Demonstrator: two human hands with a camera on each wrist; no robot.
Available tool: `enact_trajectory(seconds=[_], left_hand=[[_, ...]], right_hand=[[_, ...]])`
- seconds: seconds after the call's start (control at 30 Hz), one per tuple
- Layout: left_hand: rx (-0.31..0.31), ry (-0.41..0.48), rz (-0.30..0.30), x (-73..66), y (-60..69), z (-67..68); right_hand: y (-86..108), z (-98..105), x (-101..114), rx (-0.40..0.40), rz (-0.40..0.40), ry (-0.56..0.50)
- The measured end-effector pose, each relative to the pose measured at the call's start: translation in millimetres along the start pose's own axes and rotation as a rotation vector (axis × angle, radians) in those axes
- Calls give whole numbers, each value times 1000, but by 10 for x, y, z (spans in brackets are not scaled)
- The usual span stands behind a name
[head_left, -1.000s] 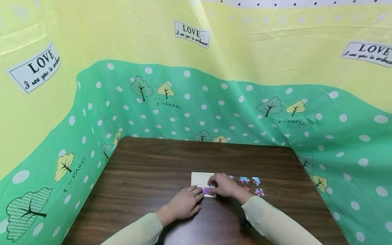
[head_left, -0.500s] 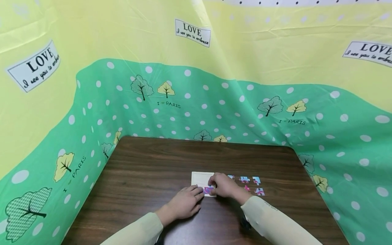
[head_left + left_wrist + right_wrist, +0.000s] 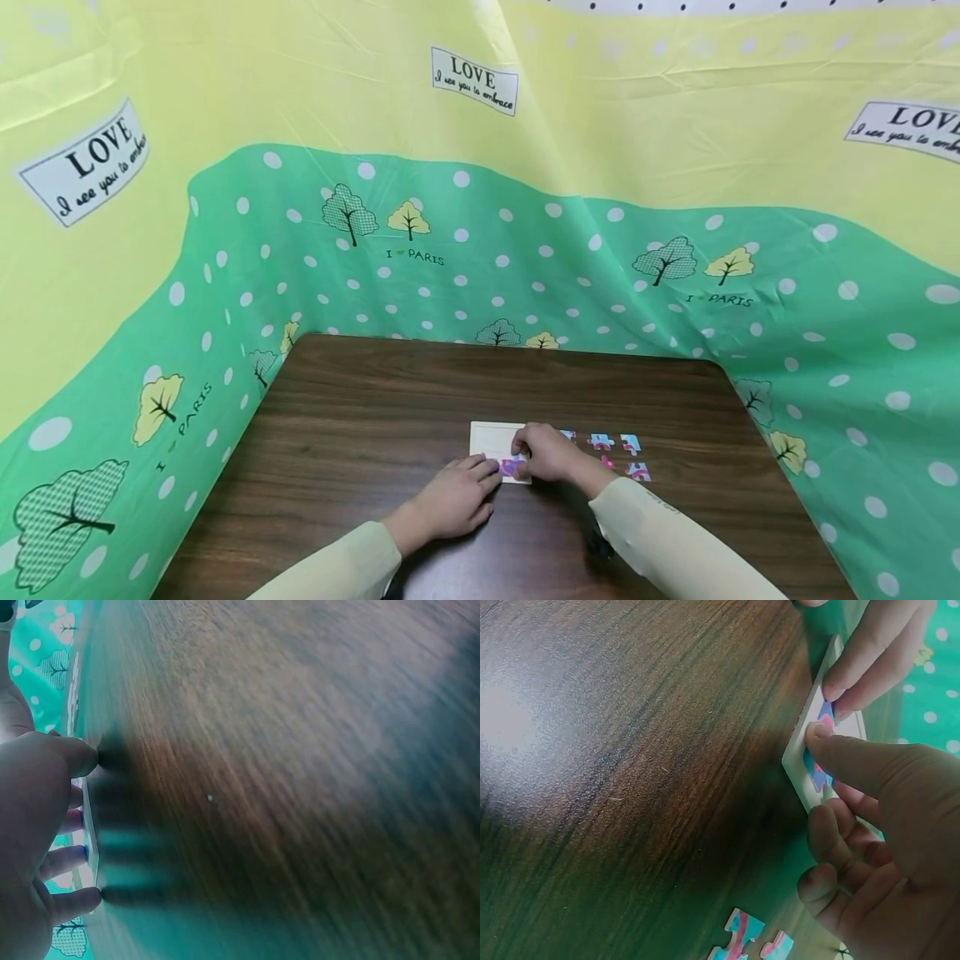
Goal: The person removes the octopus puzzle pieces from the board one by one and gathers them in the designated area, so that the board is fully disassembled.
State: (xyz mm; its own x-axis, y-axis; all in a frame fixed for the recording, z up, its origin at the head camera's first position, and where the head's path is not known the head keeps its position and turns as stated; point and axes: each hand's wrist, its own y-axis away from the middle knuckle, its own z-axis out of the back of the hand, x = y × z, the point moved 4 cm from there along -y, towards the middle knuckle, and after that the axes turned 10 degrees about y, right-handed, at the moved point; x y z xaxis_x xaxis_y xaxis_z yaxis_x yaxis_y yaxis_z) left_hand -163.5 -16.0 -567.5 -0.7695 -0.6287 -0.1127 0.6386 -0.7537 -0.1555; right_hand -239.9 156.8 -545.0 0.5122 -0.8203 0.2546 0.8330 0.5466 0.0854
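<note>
A white puzzle board [image 3: 491, 437] lies flat on the dark wood-grain table [image 3: 360, 417], and the purple-and-pink jigsaw piece [image 3: 512, 468] sits on the board's near right part; the hands cover too much to tell whether it is one piece or several joined. The left hand [image 3: 456, 497] reaches in from the board's near left, its fingers extended and slightly spread, fingertips resting on the board and against the piece, gripping nothing. The right hand [image 3: 551, 454] comes over the board's right edge with its fingers curled, pinching the piece with its thumb on top; its forefinger is mostly hidden in the right wrist view. To the right of the board lie loose jigsaw pieces [image 3: 601, 442] in two rows, some partly behind the right hand. Beyond the board and table hangs a green-and-yellow printed cloth [image 3: 442, 283].
</note>
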Motion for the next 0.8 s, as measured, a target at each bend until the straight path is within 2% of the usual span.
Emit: enact_trajectory(seconds=[0.3,0.53,0.67,0.8], left_hand=[[-4,4,-8,7,2,-14],[4,-5,-8,-6,-4,7],[18,0,2,-9,-2,8],[9,2,-3,-12,2,10]], right_hand=[[-8,35,5,33,-28,-37],[20,82,6,20,16,-78],[56,114,-10,13,32,-128],[98,140,-66,25,-1,-203]])
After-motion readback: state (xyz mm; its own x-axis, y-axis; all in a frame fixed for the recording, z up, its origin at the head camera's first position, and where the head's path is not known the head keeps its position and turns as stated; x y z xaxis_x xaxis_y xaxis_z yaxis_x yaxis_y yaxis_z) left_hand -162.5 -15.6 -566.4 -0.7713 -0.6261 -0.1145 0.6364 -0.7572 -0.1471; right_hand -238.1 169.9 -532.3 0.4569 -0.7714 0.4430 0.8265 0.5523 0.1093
